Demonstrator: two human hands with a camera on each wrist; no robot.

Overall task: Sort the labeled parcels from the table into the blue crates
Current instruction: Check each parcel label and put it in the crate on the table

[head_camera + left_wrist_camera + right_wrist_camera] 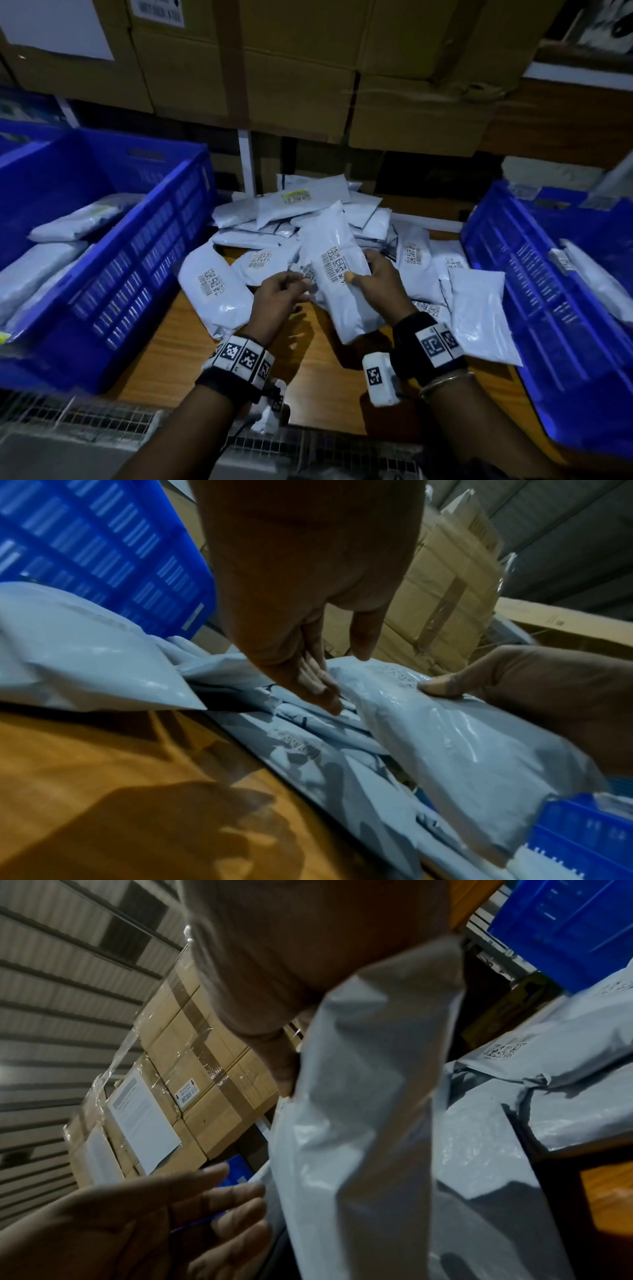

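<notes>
A worker's right hand (373, 277) pinches a labeled parcel (337, 270) above the surface (178, 346), left hand (279, 294) spread; reading the barcode should decide between crates at 9 and 3 o'clock.

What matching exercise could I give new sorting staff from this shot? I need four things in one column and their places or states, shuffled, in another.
Things:
1. right hand
2. left hand
3. yellow-labelled parcel
4. cardboard boxes

Places or states:
A. stacked behind the table
B. at the far end of the pile
C. grips the lifted parcel, thumb on its label
D. open, fingers by the lifted parcel's edge

Pairs: 1-C, 2-D, 3-B, 4-A
</notes>
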